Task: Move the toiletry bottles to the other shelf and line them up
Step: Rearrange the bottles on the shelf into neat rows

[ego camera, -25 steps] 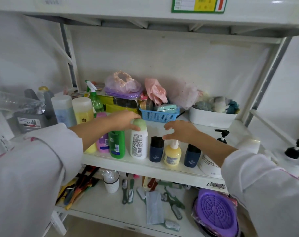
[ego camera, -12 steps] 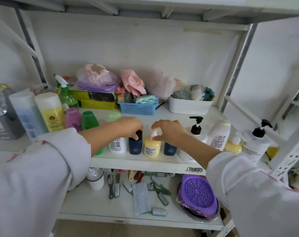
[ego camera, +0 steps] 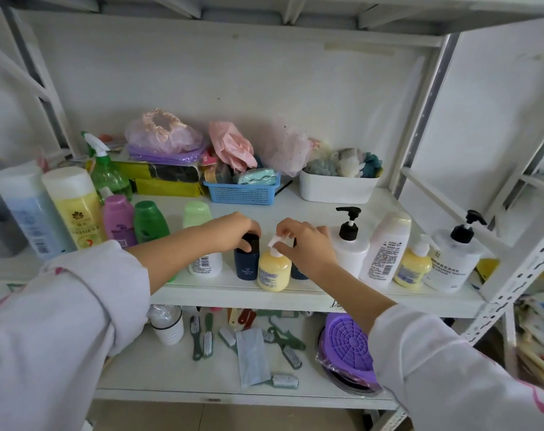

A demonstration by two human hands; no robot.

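Along the front edge of the white shelf (ego camera: 295,298), mid-frame, toiletry bottles stand in a row. Since a second ago the left hand (ego camera: 233,233) has moved off the green-capped white bottle (ego camera: 203,241) to close over the navy bottle (ego camera: 246,259), while the right hand (ego camera: 308,244) now pinches the yellow pump bottle (ego camera: 273,272) by its nozzle, apparently straightening the line.

L hand (ego camera: 233,231) curled, R hand (ego camera: 308,244) pinching
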